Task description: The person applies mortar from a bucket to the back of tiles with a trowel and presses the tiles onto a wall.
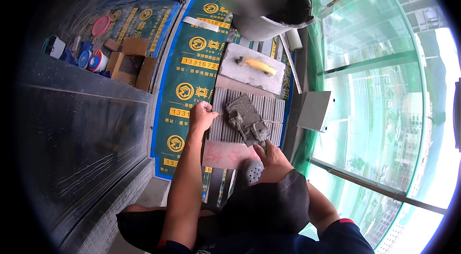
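Observation:
My right hand grips the handle of a trowel, its blade coated with wet grey mortar. Beneath the trowel lies a grey ribbed panel, partly hidden by the blade. A thin pale line, perhaps a cord, crosses the panel's right part. By the panel's left edge, my left hand is closed in a pinch; what lies between its fingertips is too small to make out. Beyond the panel rests a grey mortar-stained float with a yellow handle. Nearer me is a pale board with red marks.
A large mortar-stained bucket stands at the far end, its upper part blurred. Green printed sheeting covers the floor. Right are a grey box and green netting over glazing; left, a dark panel and an open carton.

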